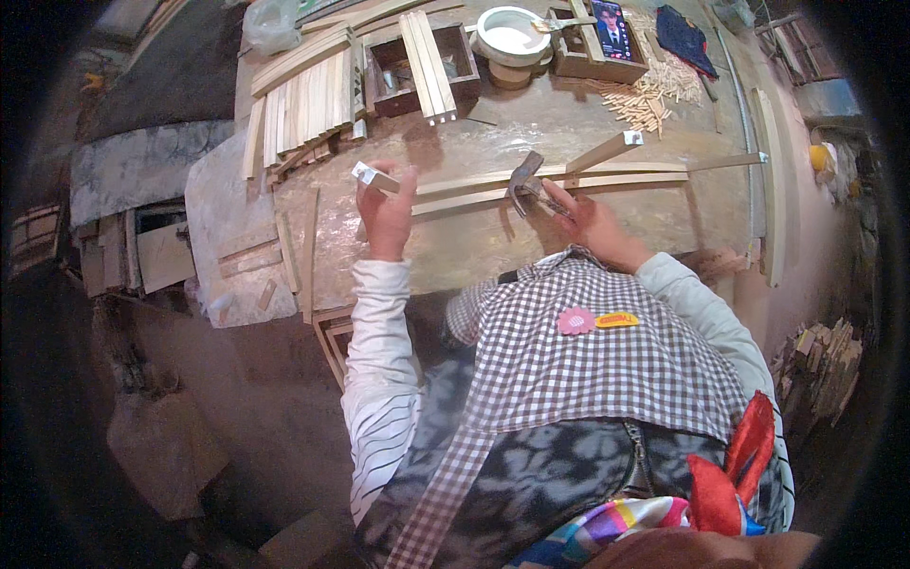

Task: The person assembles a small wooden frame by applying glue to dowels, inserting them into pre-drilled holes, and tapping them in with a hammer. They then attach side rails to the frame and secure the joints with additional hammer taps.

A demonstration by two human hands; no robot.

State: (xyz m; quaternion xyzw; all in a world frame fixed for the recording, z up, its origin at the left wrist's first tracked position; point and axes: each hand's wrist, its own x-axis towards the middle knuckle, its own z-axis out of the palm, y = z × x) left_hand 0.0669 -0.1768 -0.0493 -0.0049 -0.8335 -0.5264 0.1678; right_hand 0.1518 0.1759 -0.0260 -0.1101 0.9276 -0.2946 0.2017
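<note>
My left hand (pixel 387 226) is closed around a short wooden post (pixel 377 178) whose end looks white. This post stands at the left end of two long pale wooden rails (pixel 464 194) lying side by side across the worktable (pixel 455 248). In my right hand (pixel 597 232) is a claw hammer (pixel 524 180), gripped by its handle, with the head over the rails. Farther right, a second post (pixel 607 150) rises from the rails, its end also white. Another thin post (pixel 728 161) sits near the rails' right end. The joints under my left hand are hidden.
Wood strips (pixel 305 109) are stacked at the back left. Behind the rails stand a wooden box (pixel 391 98) bridged by strips, a white tub (pixel 512 36) with a brush, and a box (pixel 574 64) supporting a phone (pixel 614 33). Dowels (pixel 646 106) lie heaped beside a dark cloth (pixel 686 40).
</note>
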